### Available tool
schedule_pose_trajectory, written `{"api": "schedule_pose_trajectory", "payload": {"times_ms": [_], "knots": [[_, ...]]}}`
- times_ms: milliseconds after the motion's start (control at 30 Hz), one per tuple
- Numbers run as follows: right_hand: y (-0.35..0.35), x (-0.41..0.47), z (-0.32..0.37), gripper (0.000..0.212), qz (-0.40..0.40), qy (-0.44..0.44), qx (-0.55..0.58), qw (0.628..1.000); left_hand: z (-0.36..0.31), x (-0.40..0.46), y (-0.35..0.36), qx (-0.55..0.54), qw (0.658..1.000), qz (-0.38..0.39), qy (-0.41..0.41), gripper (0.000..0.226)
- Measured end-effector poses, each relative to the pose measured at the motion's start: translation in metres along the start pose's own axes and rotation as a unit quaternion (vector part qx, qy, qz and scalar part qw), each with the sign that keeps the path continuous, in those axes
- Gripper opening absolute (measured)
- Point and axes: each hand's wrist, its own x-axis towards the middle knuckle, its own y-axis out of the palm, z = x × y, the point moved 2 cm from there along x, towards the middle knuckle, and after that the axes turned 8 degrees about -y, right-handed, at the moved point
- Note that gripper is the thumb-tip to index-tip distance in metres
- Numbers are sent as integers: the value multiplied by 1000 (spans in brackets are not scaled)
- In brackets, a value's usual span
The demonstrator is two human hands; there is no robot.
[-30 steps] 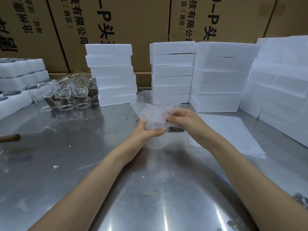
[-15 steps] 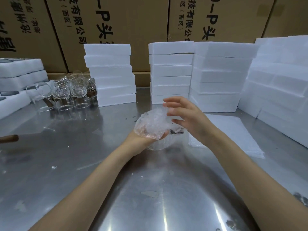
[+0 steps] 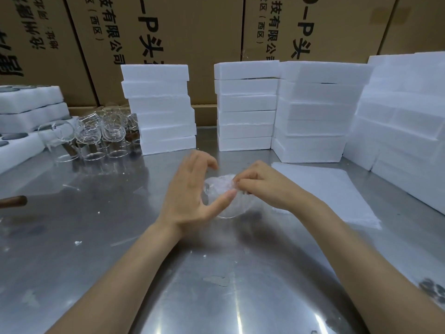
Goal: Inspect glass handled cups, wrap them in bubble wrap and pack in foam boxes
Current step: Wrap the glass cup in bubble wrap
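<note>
Bubble wrap bundled round the cup

Your left hand (image 3: 190, 196) cups the wrapped glass cup (image 3: 222, 197) on the steel tabletop (image 3: 96, 237), grip spread, thumb touching. Your right hand (image 3: 262, 186) pinches the bubble wrap (image 3: 220, 185). Foam boxes (image 3: 245, 109) stand stacked behind.

A scuffed steel table (image 3: 96, 249) carries everything. Beyond the fingers (image 3: 209, 162) stand stacks of foam boxes (image 3: 163, 109), with more stacks to their right (image 3: 397, 121) and open foam trays (image 3: 21, 145) far to their left; bare glass cups (image 3: 91, 138) cluster left of the fingers beside the nearest stack. Just right of the fingers lies a flat pile of wrap sheets (image 3: 337, 189), and a brown handle (image 3: 14, 201) lies at the table's left edge.
</note>
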Motion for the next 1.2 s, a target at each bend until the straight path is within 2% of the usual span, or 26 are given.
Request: {"api": "schedule_pose_trajectory", "payload": {"times_ms": [100,200,333,400,467,567,667,767,867,933,1033,1200], "knots": [[3,0,0,36,0,14,-76,997,-9,1,-5,38,996,-48,58,39],[6,-3,-5,32,18,35,-126,991,-11,-2,-3,60,994,-29,88,40],[9,-2,2,35,7,0,-177,984,-10,-4,0,61,995,-6,73,38],[6,-2,2,31,-44,-11,-158,986,-8,-4,2,58,997,11,50,38],[1,-2,0,29,-109,-5,-93,990,-6,-4,5,63,997,44,32,39],[-2,-3,-5,34,-175,6,-24,984,-5,-3,11,98,990,102,20,49],[0,-2,-7,36,-173,-7,-59,983,-5,0,17,149,981,124,28,62],[2,-1,-7,38,-164,-16,-82,983,-9,2,17,184,977,102,26,67],[1,-2,-6,39,-168,-19,-83,982,-14,-2,11,156,986,26,52,46],[1,-2,-7,38,-174,-26,-80,981,-17,-4,9,127,989,13,71,35],[3,-2,-8,38,-178,-31,-72,981,-20,-7,13,123,988,52,72,38],[3,-1,-8,39,-179,-32,-59,982,-17,-1,20,165,979,113,34,60]]}}
